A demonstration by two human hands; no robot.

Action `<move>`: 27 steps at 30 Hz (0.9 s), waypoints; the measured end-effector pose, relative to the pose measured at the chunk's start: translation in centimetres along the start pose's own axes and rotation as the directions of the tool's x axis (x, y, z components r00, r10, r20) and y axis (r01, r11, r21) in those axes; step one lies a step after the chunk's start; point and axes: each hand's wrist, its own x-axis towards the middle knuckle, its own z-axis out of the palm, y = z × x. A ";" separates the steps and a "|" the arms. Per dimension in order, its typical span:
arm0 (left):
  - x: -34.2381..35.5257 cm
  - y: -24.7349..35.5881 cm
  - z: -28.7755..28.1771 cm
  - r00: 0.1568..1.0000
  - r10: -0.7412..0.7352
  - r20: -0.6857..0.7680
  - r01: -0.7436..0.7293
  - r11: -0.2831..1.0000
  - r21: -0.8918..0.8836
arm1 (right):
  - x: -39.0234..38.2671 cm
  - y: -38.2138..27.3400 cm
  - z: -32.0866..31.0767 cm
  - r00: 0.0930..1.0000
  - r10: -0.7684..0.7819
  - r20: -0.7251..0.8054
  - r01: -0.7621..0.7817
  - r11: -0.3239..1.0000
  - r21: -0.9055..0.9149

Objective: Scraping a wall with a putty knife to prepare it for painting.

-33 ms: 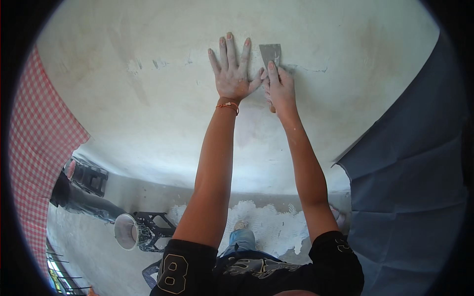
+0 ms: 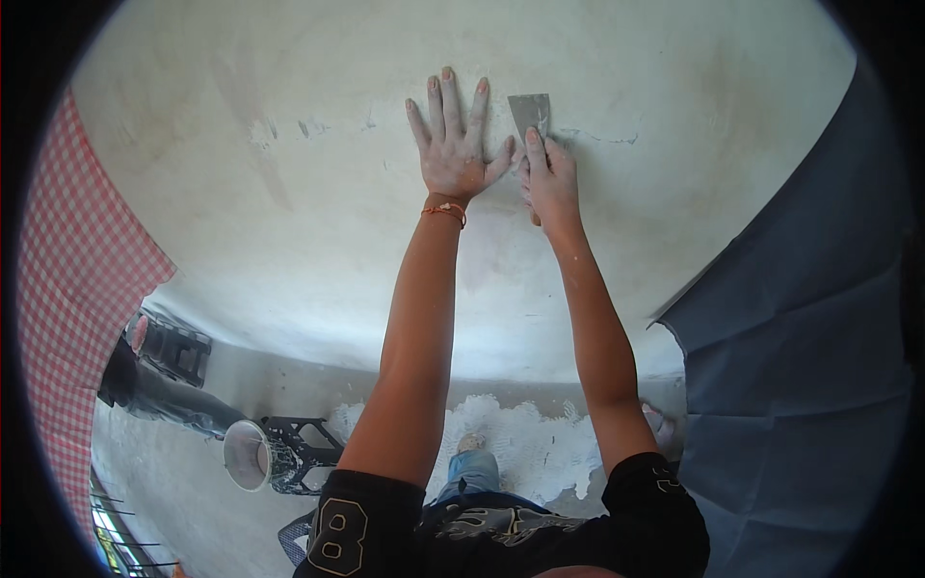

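Fingers of L hand (image 2: 455,164) being spread wide, palm being laid flat on wall (image 2: 694,222), prob. for bracing. Scraper (image 2: 530,111), upper ctr of frame, being gripped by curled R hand (image 2: 553,193), one digit being extended along it, prob. for control. Bucket (image 2: 249,457) being placed by stool (image 2: 292,429), lower L.

Wall (image 2: 289,212): off-white, brownish smudges | scraper (image 2: 530,112): grey blade | left cloth (image 2: 87,222): red-and-white checks | right sheet (image 2: 800,318): dark blue-grey | shirt (image 2: 665,520): black

The grey floor (image 2: 178,482) bears a patchy white spread (image 2: 535,448) and a black stool (image 2: 281,425).
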 end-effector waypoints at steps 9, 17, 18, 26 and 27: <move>-0.2 0.4 -0.1 0.999 -0.007 0.038 0.007 1.000 -0.004 | -0.6 0.9 0.1 0.996 0.013 -0.084 -0.022 0.995 -0.102; -0.4 -0.2 0.1 0.998 0.013 0.061 -0.014 1.000 0.023 | -1.2 -0.9 1.3 0.986 0.151 -0.068 -0.147 0.987 0.062; -0.4 -0.1 0.0 0.998 0.012 0.056 -0.013 1.000 0.026 | -1.6 -0.9 1.4 0.978 0.188 -0.091 -0.184 0.981 0.054; -0.8 0.7 -1.2 0.998 -0.020 0.061 0.020 1.000 0.001 | -1.9 -2.3 0.9 0.994 0.076 -0.080 -0.070 0.995 0.066; -0.7 0.7 -1.3 0.998 -0.020 0.060 0.020 1.000 -0.008 | -2.0 -2.1 0.9 0.994 0.076 -0.074 -0.071 0.994 0.080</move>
